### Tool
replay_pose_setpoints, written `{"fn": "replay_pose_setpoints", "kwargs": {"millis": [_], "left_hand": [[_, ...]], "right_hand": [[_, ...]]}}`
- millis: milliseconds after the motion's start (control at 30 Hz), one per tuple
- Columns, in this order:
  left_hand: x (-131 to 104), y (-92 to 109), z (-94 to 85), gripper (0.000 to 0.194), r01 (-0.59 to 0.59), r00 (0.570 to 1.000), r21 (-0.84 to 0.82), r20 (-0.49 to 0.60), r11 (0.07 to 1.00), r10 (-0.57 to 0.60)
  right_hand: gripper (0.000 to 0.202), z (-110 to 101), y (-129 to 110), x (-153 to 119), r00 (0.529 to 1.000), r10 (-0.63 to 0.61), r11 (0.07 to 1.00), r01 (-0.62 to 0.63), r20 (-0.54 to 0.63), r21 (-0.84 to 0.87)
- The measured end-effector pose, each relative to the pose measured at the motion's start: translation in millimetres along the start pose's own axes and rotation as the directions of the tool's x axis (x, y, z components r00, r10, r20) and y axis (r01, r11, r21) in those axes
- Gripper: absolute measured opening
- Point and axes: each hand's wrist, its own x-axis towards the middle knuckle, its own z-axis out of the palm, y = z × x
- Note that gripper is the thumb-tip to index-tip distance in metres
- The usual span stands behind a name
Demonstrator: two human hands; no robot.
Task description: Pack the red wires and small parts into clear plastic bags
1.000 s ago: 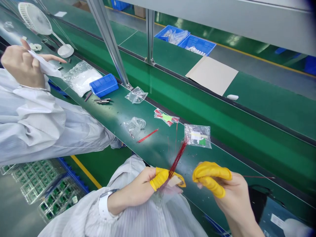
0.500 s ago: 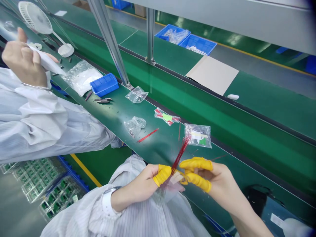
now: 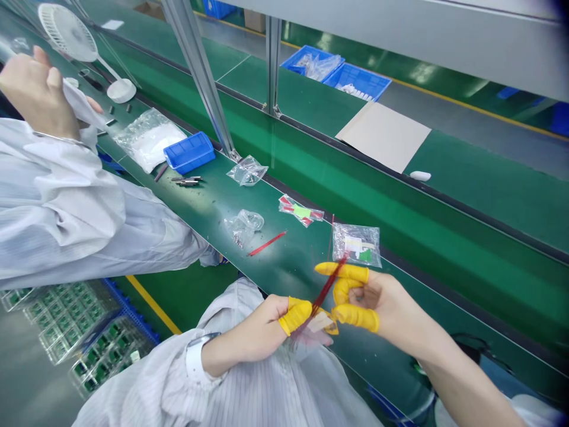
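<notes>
My left hand (image 3: 267, 329), with yellow finger cots, is closed around the lower part of a bundle of thin red wires (image 3: 329, 286). A clear plastic bag (image 3: 306, 341) hangs about the bundle's lower end, partly hidden by the fingers. Beside the bundle is my right hand (image 3: 371, 296), also in yellow cots. Its index finger is stretched out behind the wires, the thumb points at the bag, and a finger between them is curled. Beyond it lies a clear bag with white and green labels (image 3: 373, 237). Loose red wires (image 3: 267, 244) lie on the green bench.
A bag with a bright green label (image 3: 301, 211), a crumpled clear bag (image 3: 244, 228) and a blue tray (image 3: 189, 152) are on the bench. At left, a co-worker's hand (image 3: 40, 95) holds something white near a fan (image 3: 69, 32). A metal post (image 3: 200, 77) rises behind.
My right hand has moved up slightly, its index finger now extended behind the red wires. My left hand keeps the bundle in nearly the same place. The co-worker's hand has shifted left.
</notes>
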Motion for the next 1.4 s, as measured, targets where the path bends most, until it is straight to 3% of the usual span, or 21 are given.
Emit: {"fn": "replay_pose_setpoints", "kwargs": {"millis": [100, 267, 400, 633, 833, 933, 1067, 1200, 1300, 1400], "left_hand": [[0.0, 2.6, 0.2, 0.051, 0.024, 1.0, 0.041, 0.01, 0.999, -0.025], [3.4, 5.9, -2.5, 0.055, 0.003, 1.0, 0.106, -0.004, 0.994, -0.003], [6.2, 8.1, -1.8, 0.041, -0.07, 0.994, -0.025, 0.081, 0.997, 0.072], [4.7, -5.5, -15.4, 0.046, 0.021, 0.97, -0.212, 0.241, 0.977, 0.032], [0.9, -38.2, -33.0, 0.052, 0.203, 0.893, -0.017, 0.413, 0.979, -0.178], [0.3, -47.5, -29.6, 0.047, 0.188, 0.914, 0.16, 0.334, 0.969, -0.232], [0.1, -44.8, -17.7, 0.043, 0.121, 0.969, 0.303, 0.169, 0.945, -0.179], [1.1, -27.5, -8.7, 0.026, -0.033, 0.987, 0.315, 0.157, 0.948, -0.018], [3.2, -12.2, -6.0, 0.02, -0.137, 0.984, 0.365, 0.16, 0.921, 0.083], [7.5, -0.1, -4.8, 0.016, -0.216, 0.976, 0.429, 0.13, 0.877, 0.177]], "right_hand": [[0.039, -1.9, -11.8, 9.7, 0.993, 0.058, 0.993, -0.068, 0.103, 0.094], [0.017, 6.6, -24.5, 5.4, 0.99, 0.084, 0.987, -0.098, 0.111, 0.13], [0.013, 9.5, -26.3, 1.3, 0.988, 0.08, 0.988, -0.096, 0.133, 0.12], [0.007, 8.8, -8.0, 3.8, 0.963, 0.126, 0.962, -0.177, 0.238, 0.207], [0.014, 24.7, 14.8, -3.5, 0.956, 0.173, 0.922, -0.241, 0.237, 0.303], [0.014, 30.5, 18.3, -6.3, 0.954, 0.16, 0.92, -0.236, 0.253, 0.311], [0.012, 27.1, 9.8, -8.5, 0.968, 0.058, 0.966, -0.116, 0.243, 0.23], [0.007, 18.5, -8.4, -9.9, 0.968, -0.125, 0.992, 0.126, 0.215, 0.011], [0.01, 15.7, -21.6, -9.1, 0.939, -0.271, 0.932, 0.311, 0.211, -0.186], [0.016, 15.9, -33.6, -5.9, 0.911, -0.342, 0.848, 0.405, 0.231, -0.343]]}}
